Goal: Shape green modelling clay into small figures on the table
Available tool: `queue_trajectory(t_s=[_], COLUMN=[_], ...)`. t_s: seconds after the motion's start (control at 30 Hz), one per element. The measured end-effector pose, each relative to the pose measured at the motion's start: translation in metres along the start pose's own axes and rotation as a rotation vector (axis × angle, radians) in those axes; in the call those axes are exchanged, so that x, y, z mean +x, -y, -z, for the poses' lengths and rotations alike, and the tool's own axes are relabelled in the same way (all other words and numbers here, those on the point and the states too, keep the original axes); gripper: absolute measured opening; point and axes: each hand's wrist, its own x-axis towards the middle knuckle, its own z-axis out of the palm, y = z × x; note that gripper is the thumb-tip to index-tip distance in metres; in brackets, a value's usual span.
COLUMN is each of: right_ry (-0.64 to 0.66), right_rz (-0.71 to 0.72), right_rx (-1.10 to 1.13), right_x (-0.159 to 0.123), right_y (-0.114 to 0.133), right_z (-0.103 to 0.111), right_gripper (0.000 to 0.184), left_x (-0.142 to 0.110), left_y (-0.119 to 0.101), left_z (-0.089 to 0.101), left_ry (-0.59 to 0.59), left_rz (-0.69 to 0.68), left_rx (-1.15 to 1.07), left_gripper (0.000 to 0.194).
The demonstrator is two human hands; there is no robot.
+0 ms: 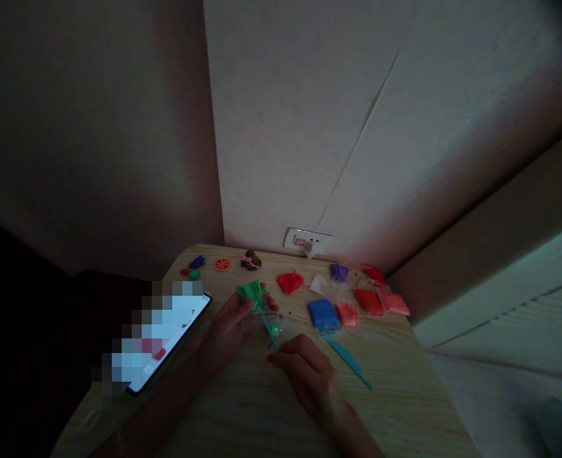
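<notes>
Across pale wood-grain table [262, 407]: two hands, apart from each other. Left hand [233, 315] clamped on green packet [250, 291], right hand [309, 372] pinched round thin blue stick [269, 331]. Bright green, creased, roughly squarish; held toward table's far edge. At its underside, stick's tip; contact unclear.

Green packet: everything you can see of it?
The green packet is small, bright and crumpled, its wrap looking like thin plastic. The left hand holds it over the table. A thin blue stick in the right hand reaches its lower right side; whether the tip is inside can't be told.
</notes>
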Motion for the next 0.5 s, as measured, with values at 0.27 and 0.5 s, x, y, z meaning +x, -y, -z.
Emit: queue_trajectory(t_s=[0.27,0.5], right_ry=[-0.015,-0.076], right_rz=[0.058,-0.026], right_rx=[0.029,-0.128], right_x=[0.000,-0.005], right_y=[0.006,-0.001], right_z=[0.004,0.003], right_gripper=[0.024,0.019], left_x=[0.018,0.010], left_y=[-0.022,-0.019], left_z=[0.016,0.003], left_ry=[-0.335,-0.300], left_rz=[-0.197,-0.086], left_rx=[-0.089,-0.091], left_gripper=[0.018,0.018])
